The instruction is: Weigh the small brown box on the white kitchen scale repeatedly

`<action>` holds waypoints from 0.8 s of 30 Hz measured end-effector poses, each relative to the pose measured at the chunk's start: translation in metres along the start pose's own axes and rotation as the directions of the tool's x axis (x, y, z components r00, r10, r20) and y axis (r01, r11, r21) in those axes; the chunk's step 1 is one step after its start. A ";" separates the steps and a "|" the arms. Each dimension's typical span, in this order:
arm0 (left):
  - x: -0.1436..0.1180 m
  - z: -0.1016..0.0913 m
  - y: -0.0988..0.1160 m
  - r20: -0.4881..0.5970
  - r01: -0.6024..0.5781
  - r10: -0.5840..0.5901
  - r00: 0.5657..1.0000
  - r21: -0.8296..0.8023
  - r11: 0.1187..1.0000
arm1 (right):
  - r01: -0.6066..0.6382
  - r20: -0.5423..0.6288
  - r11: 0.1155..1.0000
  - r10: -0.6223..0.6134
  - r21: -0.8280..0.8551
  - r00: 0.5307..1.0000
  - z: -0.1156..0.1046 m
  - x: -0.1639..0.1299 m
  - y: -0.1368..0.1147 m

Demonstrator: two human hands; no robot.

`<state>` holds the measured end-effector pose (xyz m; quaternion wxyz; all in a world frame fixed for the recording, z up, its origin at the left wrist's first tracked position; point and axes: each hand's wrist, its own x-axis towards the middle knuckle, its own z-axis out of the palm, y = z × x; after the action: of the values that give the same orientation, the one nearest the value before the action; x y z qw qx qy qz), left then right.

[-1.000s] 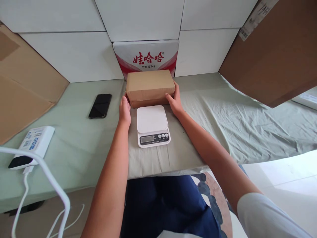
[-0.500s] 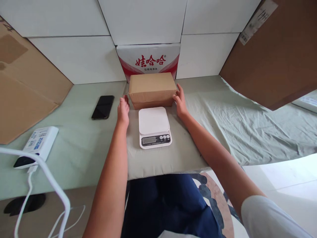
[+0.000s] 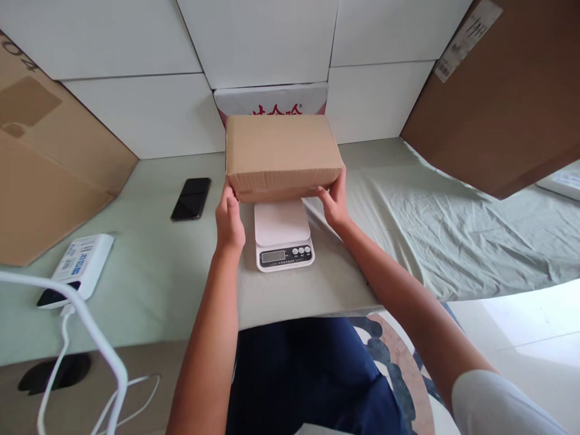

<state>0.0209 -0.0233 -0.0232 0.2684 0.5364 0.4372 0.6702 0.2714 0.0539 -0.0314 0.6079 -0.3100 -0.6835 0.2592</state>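
Observation:
A plain brown cardboard box [image 3: 281, 156] is held up in the air between both hands. My left hand [image 3: 229, 221] grips its lower left end and my right hand [image 3: 334, 202] grips its lower right end. The box hangs over the far part of a small white kitchen scale [image 3: 283, 235] that sits on a grey pad [image 3: 299, 290]. The scale's display and buttons face me. The box hides most of the red and white water carton [image 3: 272, 99] behind it.
A black phone [image 3: 191, 198] lies left of the scale. A white power bank [image 3: 77, 269] with a white cable [image 3: 86, 326] lies at the near left. Brown cardboard sheets [image 3: 498, 96] lean at both sides. The pale green cloth [image 3: 453, 223] is wrinkled on the right. White boxes [image 3: 254, 36] form the back wall.
Both hands closed on the ends of the brown box and lifted it off the table, bringing it toward me and above the scale.

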 end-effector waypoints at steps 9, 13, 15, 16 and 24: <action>-0.085 -0.010 0.032 -0.030 0.070 -0.070 0.997 0.014 0.997 | -0.054 0.066 0.998 0.055 -0.012 0.996 -0.016 -0.066 -0.040; -0.091 -0.012 0.031 -0.041 0.129 -0.129 0.991 0.010 0.992 | -0.089 0.077 0.996 0.089 -0.006 0.993 -0.015 -0.065 -0.042; -0.090 -0.012 0.030 -0.049 0.146 -0.145 0.988 0.010 0.989 | -0.097 0.081 0.995 0.096 0.003 0.992 -0.015 -0.065 -0.041; -0.091 -0.012 0.030 -0.055 0.150 -0.149 0.987 0.012 0.989 | -0.098 0.081 0.995 0.097 0.007 0.992 -0.015 -0.065 -0.041; -0.096 -0.015 0.030 -0.066 0.139 -0.137 0.988 0.026 0.990 | -0.113 0.061 0.994 0.113 -0.002 0.992 -0.014 -0.066 -0.047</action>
<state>0.0369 -0.1220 -0.0439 0.2919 0.4871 0.4916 0.6602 0.2850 -0.0269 -0.0391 0.5715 -0.3397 -0.6828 0.3030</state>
